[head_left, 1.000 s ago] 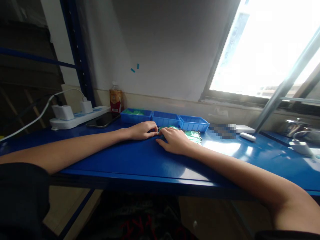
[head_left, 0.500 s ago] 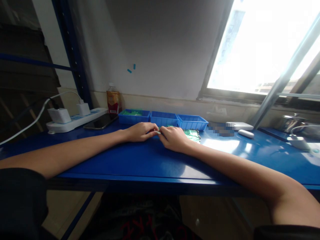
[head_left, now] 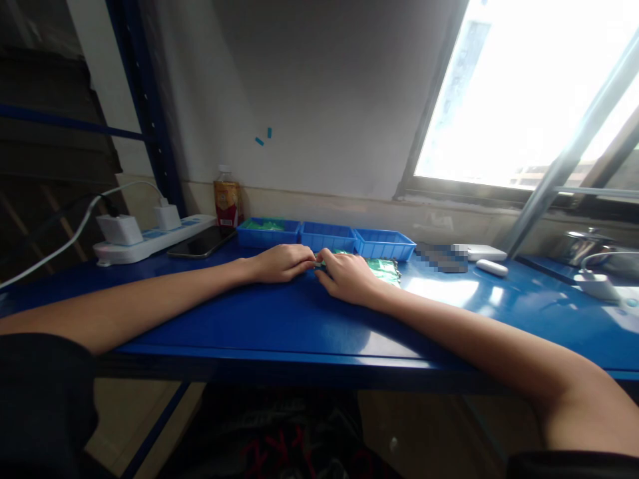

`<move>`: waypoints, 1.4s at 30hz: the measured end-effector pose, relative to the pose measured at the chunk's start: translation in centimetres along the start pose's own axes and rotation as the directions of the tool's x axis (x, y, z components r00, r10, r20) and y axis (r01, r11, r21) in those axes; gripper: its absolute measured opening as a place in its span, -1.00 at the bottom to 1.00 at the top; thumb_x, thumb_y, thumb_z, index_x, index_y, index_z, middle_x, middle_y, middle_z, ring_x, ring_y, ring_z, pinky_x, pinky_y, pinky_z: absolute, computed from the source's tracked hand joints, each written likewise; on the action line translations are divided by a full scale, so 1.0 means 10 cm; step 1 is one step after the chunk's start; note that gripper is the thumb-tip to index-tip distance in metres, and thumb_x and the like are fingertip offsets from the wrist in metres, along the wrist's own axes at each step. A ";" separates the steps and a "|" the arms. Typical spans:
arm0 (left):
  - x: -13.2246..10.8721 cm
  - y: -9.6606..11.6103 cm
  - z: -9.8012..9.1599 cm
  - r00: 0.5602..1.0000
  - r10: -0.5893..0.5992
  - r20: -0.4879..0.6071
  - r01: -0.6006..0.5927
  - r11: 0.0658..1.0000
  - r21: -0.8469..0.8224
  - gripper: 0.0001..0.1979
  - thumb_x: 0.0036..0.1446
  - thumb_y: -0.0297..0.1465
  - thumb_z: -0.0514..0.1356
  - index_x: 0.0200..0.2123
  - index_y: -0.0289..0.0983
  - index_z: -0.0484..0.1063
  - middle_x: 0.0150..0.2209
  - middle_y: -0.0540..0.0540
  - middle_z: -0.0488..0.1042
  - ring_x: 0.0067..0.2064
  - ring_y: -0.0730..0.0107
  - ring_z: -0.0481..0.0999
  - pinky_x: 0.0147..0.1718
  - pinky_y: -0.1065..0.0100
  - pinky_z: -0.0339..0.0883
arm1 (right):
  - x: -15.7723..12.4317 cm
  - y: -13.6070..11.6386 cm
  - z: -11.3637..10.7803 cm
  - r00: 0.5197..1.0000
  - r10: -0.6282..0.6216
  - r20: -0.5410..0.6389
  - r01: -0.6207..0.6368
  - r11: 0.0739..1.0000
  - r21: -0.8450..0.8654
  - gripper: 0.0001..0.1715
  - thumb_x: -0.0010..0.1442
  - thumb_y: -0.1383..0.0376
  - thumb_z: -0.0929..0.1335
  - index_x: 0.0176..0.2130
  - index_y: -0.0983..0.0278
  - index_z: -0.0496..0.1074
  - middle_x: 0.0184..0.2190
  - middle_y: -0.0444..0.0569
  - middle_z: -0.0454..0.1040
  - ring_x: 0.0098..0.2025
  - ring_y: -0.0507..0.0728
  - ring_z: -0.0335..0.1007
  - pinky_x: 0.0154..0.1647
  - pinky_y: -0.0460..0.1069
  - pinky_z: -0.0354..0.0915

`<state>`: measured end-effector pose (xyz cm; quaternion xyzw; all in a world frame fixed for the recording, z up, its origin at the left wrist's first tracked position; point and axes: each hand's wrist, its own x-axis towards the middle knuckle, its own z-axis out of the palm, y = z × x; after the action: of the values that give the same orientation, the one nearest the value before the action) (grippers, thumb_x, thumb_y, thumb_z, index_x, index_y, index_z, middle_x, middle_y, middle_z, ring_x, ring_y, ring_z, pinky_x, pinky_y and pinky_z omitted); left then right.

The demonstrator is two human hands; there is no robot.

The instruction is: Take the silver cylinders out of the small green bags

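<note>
My left hand (head_left: 282,263) rests low over the blue table, its thumb and fingers pinched on a small whitish piece (head_left: 318,264). Facing it, my right hand (head_left: 347,277) curls its fingers over the other side of the same piece, the thumb a little lower. The piece is mostly covered by fingertips, so its kind does not show. Just beyond the right hand lies a flat green item (head_left: 384,269) with a dark, jagged edge, partly hidden by that hand.
Three blue bins, left (head_left: 269,234), middle (head_left: 328,237) and right (head_left: 383,245), line the wall; green items lie in the left one. A phone (head_left: 202,242), power strip (head_left: 184,229) and drink bottle (head_left: 228,199) stand left. A white case (head_left: 492,267) lies right.
My right thumb has moved slightly down and away from the small whitish piece. Both hands otherwise stay in nearly the same place.
</note>
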<state>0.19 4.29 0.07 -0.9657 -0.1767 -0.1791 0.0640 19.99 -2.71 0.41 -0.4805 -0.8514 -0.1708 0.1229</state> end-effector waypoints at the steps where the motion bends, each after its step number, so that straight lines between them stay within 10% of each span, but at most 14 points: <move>1: 0.00 0.00 0.00 1.000 0.011 0.002 -0.011 1.000 0.011 -0.68 0.33 -0.29 -0.10 -0.21 -0.32 0.38 -0.26 -0.16 0.46 -0.24 0.32 0.44 -0.23 0.38 0.25 | 0.00 0.00 0.00 1.000 -0.001 0.004 0.001 1.000 -0.005 -0.69 0.31 0.15 0.14 -0.05 0.25 0.25 -0.22 0.02 0.55 -0.21 0.22 0.49 -0.35 -0.03 0.20; 42: 0.00 0.06 -0.02 0.996 -0.084 -0.007 0.084 0.996 -0.040 -0.81 0.22 -0.30 0.05 -0.18 -0.28 0.33 -0.32 -0.07 0.47 -0.31 0.38 0.46 -0.33 0.42 0.26 | 0.00 -0.04 -0.04 0.997 0.064 0.041 -0.064 0.998 -0.011 -0.62 0.37 0.13 0.03 -0.13 0.26 0.25 -0.27 0.05 0.55 -0.23 0.22 0.50 -0.31 0.00 0.22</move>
<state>0.30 3.72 0.19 -0.9577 -0.2134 -0.1893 0.0379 19.68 -3.12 0.70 -0.5117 -0.8370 -0.1610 0.1083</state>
